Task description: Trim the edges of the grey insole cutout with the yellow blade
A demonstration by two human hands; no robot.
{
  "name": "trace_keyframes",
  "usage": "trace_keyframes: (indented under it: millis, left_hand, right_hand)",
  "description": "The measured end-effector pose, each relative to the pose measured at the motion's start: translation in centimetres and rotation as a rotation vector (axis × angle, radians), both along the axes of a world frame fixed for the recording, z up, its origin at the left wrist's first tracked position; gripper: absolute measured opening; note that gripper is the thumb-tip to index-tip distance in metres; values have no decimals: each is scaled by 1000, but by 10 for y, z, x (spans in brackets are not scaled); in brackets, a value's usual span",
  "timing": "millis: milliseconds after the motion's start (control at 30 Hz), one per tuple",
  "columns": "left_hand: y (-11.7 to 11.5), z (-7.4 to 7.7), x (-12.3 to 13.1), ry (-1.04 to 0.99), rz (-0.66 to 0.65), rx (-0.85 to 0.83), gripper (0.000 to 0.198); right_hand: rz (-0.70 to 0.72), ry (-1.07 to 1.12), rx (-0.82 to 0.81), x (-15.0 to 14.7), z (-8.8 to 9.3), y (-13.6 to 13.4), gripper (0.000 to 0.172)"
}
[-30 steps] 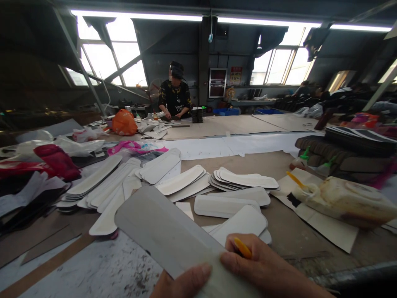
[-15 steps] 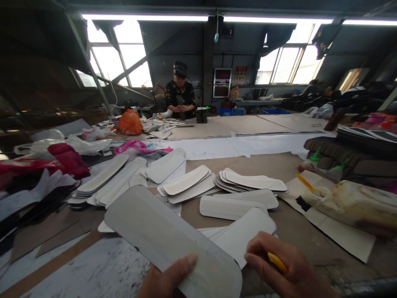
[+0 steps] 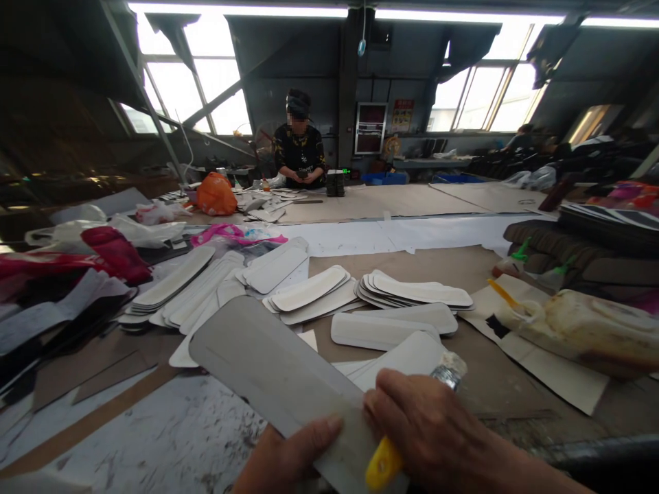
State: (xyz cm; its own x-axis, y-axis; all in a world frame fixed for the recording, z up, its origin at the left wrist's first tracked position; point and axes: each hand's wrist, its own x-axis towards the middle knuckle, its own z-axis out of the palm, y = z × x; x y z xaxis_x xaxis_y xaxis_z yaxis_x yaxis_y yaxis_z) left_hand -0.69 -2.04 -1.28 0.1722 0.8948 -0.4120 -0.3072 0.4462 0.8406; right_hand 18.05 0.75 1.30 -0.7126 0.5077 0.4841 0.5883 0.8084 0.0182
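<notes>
My left hand (image 3: 296,453) grips a long grey-white panel with rounded corners (image 3: 272,370), its thumb lying on the upper face. The panel slants from upper left to lower right. In my right hand (image 3: 419,422) is a brush with a yellow handle (image 3: 384,466). The brush's silvery, crusted head (image 3: 450,370) sticks out beyond the knuckles, pointing away from the panel. The fingers of that hand rest at the panel's right edge; whether they press on it I cannot tell. Just behind lie similar pale panels (image 3: 394,328), partly covered by the held one and my hand.
Fanned piles of pale panels (image 3: 195,295) spread across the table. At right, a stained plastic container (image 3: 602,329) lies on a pale sheet, near a yellow-handled tool (image 3: 502,291) and dark stacked pieces (image 3: 607,254). Across the table a person (image 3: 299,147) stands near an orange bag (image 3: 216,194).
My right hand has moved left onto the panel's edge and turned over, so the brush's handle end points down and its head shows. The held panel has shifted slightly right.
</notes>
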Motion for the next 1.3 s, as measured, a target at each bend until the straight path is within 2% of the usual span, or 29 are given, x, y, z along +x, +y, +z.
trace_keyframes:
  millis: [167,267,400,467,533,600,733,867,967,1067,1167,1233,1300]
  left_hand:
    - [4,0,0,65,60,27,43]
    - [6,-3,-1,87,108,-45,42]
    - [8,-10,1,70,168,-33,46]
    - [10,-12,3,75,170,-8,40]
    - [12,-12,4,95,138,32,34]
    - [13,-10,5,135,105,74,30]
    - [12,-9,6,224,162,139,26]
    - [8,-14,6,164,244,87,32]
    - [8,-14,10,144,239,106,32]
    - [10,-9,16,146,283,115,30]
    - [12,-8,14,84,399,59,34]
    - [13,-11,9,52,443,25,40]
    - [14,-17,3,86,453,18,46]
  right_hand:
    - [-189,239,-112,15,-6,17,12]
    - [-148,244,-209,19,-7,16,12]
    - [-43,255,-376,14,-8,1,17]
    - [19,202,-352,7,-8,-7,18]
    - [79,139,-241,-1,-7,-11,16]
    - [92,115,-194,-10,-7,-12,13]
    - [18,100,-325,-15,-9,-12,17]
    - [-79,106,-327,-6,-12,-14,14]
    - [-36,165,-232,-7,-15,-16,16]
    - [38,159,-57,-14,-20,-14,21]
    - [-60,111,63,-7,-30,-9,27]
    - [-200,106,-20,7,-37,-6,24]
    - [-283,157,-184,23,-41,-4,19]
